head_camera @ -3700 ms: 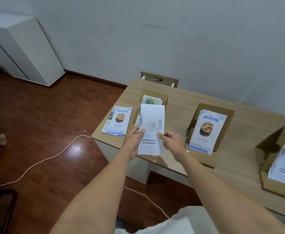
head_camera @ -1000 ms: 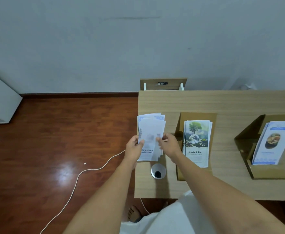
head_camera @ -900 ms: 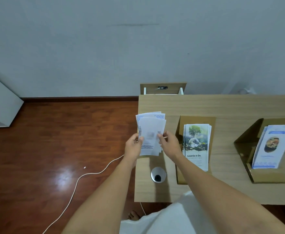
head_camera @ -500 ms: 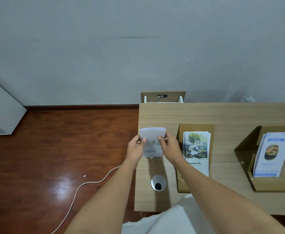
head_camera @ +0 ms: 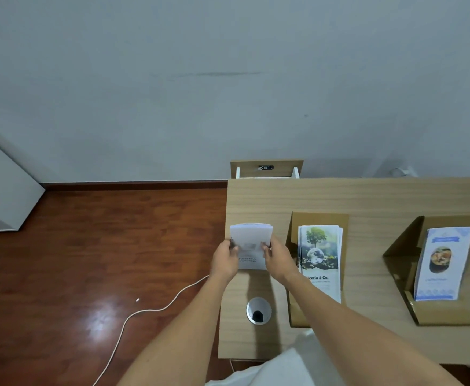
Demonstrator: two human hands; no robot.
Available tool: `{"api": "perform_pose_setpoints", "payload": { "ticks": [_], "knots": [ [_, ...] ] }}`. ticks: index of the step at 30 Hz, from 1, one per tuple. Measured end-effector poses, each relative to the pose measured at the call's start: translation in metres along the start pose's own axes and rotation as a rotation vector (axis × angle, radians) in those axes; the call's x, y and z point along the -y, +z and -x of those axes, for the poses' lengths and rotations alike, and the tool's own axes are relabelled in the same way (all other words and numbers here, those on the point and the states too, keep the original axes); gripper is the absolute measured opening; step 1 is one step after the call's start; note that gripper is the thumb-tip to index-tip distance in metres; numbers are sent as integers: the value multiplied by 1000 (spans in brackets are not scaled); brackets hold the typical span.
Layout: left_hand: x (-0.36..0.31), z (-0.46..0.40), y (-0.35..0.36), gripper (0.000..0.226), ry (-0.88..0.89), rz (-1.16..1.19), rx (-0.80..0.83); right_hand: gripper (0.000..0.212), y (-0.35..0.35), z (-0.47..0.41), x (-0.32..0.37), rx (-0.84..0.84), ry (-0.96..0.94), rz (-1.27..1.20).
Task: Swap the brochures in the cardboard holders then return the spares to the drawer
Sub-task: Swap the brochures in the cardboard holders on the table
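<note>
I hold a stack of white brochures [head_camera: 251,240] upright over the left end of the wooden desk [head_camera: 367,196]. My left hand [head_camera: 224,260] grips its left edge and my right hand [head_camera: 277,257] grips its right edge. To the right, a cardboard holder [head_camera: 320,218] carries brochures with a tree and globe picture [head_camera: 319,254]. Farther right, a second cardboard holder [head_camera: 404,246] carries blue and white brochures with a food picture [head_camera: 441,263]. An open drawer [head_camera: 266,168] juts out behind the desk's far left corner.
A round metal cable grommet [head_camera: 258,310] sits in the desk near the front left. A white cable [head_camera: 150,310] trails across the red-brown wooden floor. A white cabinet [head_camera: 2,196] stands at the far left against the grey wall.
The loose brochures that lay on the desk are now gathered into the stack in my hands. The stack has tipped from flat and fanned to upright and squared over the desk end.
</note>
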State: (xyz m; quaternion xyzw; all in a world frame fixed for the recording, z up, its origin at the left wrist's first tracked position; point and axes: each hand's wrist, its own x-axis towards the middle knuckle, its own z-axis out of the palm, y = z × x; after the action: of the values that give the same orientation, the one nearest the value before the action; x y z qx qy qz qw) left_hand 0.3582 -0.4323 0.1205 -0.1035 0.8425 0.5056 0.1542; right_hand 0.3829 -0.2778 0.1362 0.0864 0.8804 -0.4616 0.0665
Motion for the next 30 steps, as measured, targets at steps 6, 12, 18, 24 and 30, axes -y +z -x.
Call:
{"api": "perform_pose_setpoints", "payload": {
  "ticks": [6,12,18,24,30],
  "knots": [
    [-1,3,-7,20,-27,-45,-83,22,-6,-4,10,10,-8,-7],
    [-8,10,-30,22,-19,187,-138,19,-3,-17,30,45,104,-118],
    [6,32,-59,23,-81,396,-210,27,24,-11,52,100,116,-219],
    [39,51,-90,26,-158,470,-281,23,66,9,72,178,92,-250],
    [72,58,-146,23,-158,532,-293,24,122,18,107,201,39,-226]
  ]
}}
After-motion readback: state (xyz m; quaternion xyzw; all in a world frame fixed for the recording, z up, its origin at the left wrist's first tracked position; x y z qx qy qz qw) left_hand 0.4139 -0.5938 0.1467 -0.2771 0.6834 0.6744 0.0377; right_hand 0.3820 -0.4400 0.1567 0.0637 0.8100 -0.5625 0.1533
